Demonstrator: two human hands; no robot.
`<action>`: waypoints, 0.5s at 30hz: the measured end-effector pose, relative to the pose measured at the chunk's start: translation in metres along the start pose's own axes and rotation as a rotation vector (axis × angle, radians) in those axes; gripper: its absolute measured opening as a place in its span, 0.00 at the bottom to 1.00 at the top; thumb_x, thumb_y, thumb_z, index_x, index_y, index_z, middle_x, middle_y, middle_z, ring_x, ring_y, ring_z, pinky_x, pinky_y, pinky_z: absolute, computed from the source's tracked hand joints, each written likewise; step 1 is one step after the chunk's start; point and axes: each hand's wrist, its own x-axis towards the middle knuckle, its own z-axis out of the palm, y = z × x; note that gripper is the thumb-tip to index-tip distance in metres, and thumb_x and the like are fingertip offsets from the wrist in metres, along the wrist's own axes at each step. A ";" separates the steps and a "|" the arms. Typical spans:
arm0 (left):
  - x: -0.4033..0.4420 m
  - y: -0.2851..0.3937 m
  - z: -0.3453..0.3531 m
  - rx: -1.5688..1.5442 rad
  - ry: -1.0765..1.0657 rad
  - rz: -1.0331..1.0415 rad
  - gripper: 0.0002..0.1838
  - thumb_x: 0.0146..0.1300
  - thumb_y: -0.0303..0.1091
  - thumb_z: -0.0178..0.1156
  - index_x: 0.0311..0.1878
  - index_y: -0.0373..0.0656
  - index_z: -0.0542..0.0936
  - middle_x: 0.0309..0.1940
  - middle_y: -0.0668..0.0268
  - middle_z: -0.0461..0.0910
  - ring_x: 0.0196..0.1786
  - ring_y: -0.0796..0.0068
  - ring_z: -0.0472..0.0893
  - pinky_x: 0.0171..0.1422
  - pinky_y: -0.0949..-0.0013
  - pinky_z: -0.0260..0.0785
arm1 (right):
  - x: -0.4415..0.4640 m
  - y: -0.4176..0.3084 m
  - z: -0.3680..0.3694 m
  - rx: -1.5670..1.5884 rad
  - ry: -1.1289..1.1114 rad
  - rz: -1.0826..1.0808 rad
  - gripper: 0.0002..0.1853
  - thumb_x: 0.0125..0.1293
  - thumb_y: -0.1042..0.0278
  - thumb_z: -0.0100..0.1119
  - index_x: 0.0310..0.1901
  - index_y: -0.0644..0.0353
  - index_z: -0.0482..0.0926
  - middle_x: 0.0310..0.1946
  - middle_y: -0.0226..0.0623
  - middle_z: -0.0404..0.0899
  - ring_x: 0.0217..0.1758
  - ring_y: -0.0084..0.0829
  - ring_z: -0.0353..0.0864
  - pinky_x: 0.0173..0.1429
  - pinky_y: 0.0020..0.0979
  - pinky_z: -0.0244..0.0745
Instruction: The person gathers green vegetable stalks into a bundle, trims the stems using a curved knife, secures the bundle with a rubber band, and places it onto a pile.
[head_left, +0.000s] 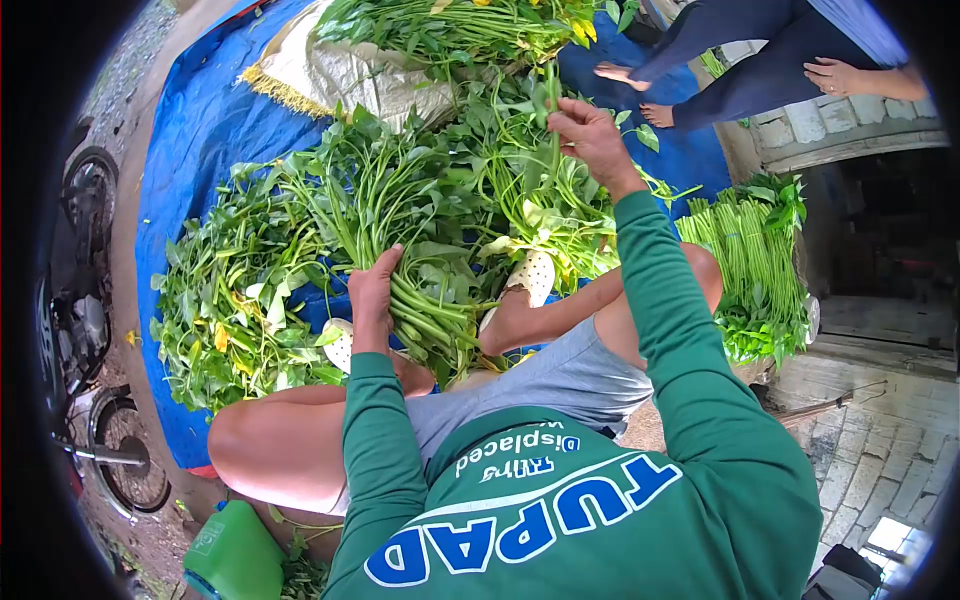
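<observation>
Nearby, green container (235,556), contents hidden, left fingers (386,263) clamped on stems (428,308), right fingers (575,110) pinching a stalk (554,88)

Standing person (800,62) cropped at top

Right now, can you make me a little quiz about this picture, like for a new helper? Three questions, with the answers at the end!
1. Which hand is higher up in the picture? A) left B) right
2. True or false: the sheet under the leafy greens is mostly yellow.
3. What does the left hand hold?

Key:
1. B, the right hand.
2. False, it is mostly blue.
3. A bunch of green stems.
</observation>
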 end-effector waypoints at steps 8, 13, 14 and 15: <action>0.003 -0.010 -0.011 -0.032 -0.029 0.092 0.18 0.65 0.33 0.80 0.53 0.34 0.89 0.42 0.62 0.92 0.36 0.73 0.89 0.42 0.66 0.82 | -0.060 -0.039 0.059 -0.295 -0.054 -0.449 0.16 0.72 0.73 0.75 0.61 0.60 0.91 0.38 0.24 0.86 0.38 0.16 0.80 0.42 0.24 0.77; 0.006 -0.017 -0.011 -0.069 -0.028 0.166 0.15 0.67 0.34 0.80 0.50 0.36 0.89 0.36 0.66 0.90 0.31 0.76 0.86 0.36 0.67 0.79 | -0.115 0.009 0.130 -0.461 -0.256 -0.462 0.15 0.70 0.72 0.71 0.57 0.57 0.92 0.42 0.45 0.90 0.46 0.43 0.90 0.53 0.41 0.84; 0.000 -0.011 -0.011 -0.036 -0.043 0.135 0.15 0.68 0.35 0.79 0.51 0.37 0.88 0.37 0.67 0.90 0.31 0.77 0.86 0.35 0.69 0.78 | -0.128 0.031 0.146 -0.505 -0.359 -0.434 0.15 0.70 0.70 0.70 0.57 0.57 0.92 0.43 0.46 0.90 0.47 0.46 0.90 0.54 0.43 0.84; -0.004 -0.011 -0.009 -0.060 -0.042 0.147 0.15 0.69 0.36 0.79 0.52 0.37 0.88 0.37 0.67 0.90 0.32 0.77 0.86 0.35 0.69 0.78 | -0.138 0.049 0.158 -0.525 -0.444 -0.410 0.16 0.71 0.68 0.69 0.58 0.56 0.92 0.43 0.47 0.90 0.47 0.48 0.89 0.55 0.44 0.84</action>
